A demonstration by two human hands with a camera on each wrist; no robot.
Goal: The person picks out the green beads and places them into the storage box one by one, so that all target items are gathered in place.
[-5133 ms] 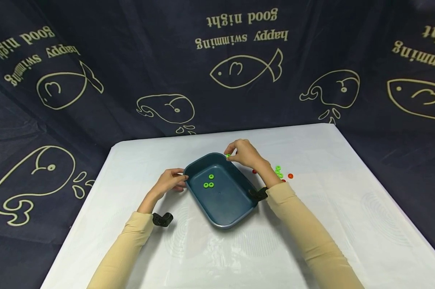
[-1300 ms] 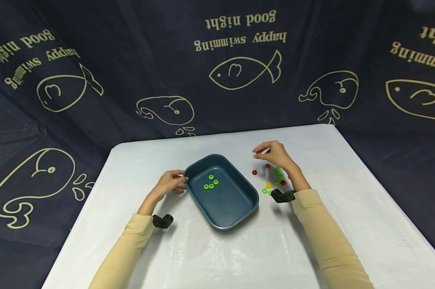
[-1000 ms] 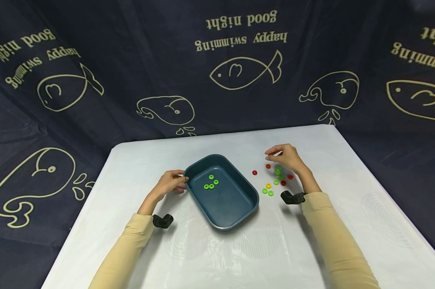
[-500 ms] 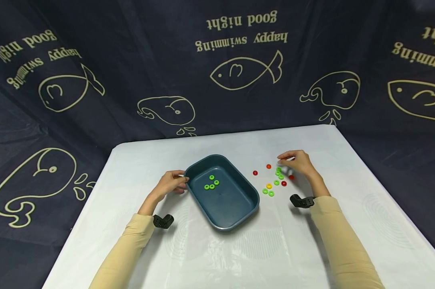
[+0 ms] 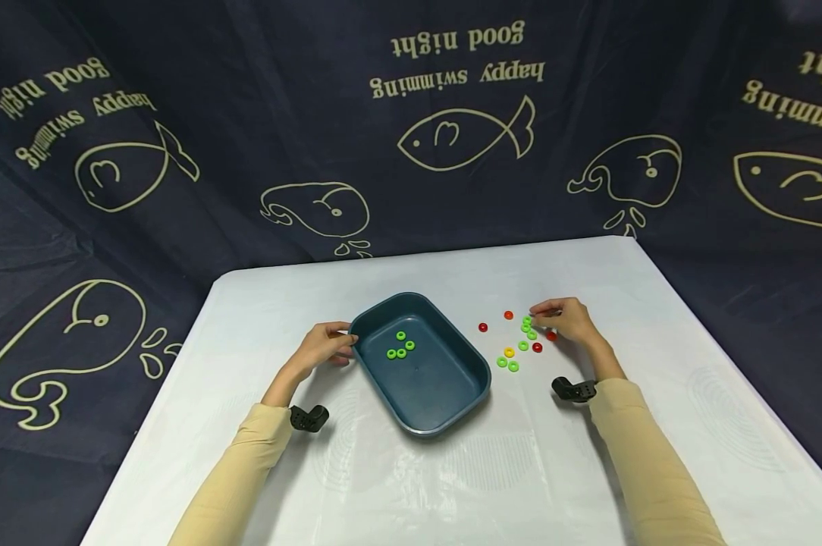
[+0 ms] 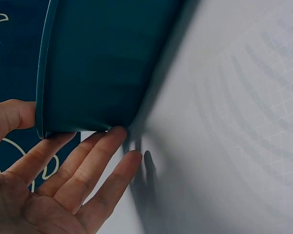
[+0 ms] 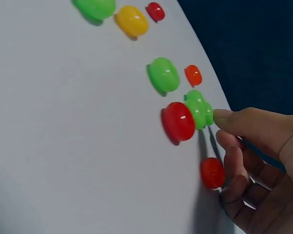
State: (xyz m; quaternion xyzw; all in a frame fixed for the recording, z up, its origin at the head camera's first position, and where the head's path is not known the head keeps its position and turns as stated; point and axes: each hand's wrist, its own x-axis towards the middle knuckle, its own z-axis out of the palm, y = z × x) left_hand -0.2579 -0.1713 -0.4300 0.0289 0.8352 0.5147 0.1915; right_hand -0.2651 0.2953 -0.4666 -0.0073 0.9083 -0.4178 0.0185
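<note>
A dark blue plastic tub stands at an angle on the table, with several small green ring beads on its floor. My left hand grips its left side, thumb over the rim and fingers on the outer wall. To the tub's right, my right hand reaches with thumb and forefinger a little apart beside a cluster of green ring beads. In the right wrist view the thumb tip is close to these clustered green beads; whether it touches them I cannot tell. No bead shows in that hand.
Red beads, a yellow bead and further green beads lie loose between tub and right hand. An orange-red bead sits right by the right fingers. The white-covered table meets a dark printed curtain behind.
A fourth green bead has joined those in the tub since the earliest frame. My right hand has left the tub, moved right and come down beside the green cluster. My left hand stays put.
</note>
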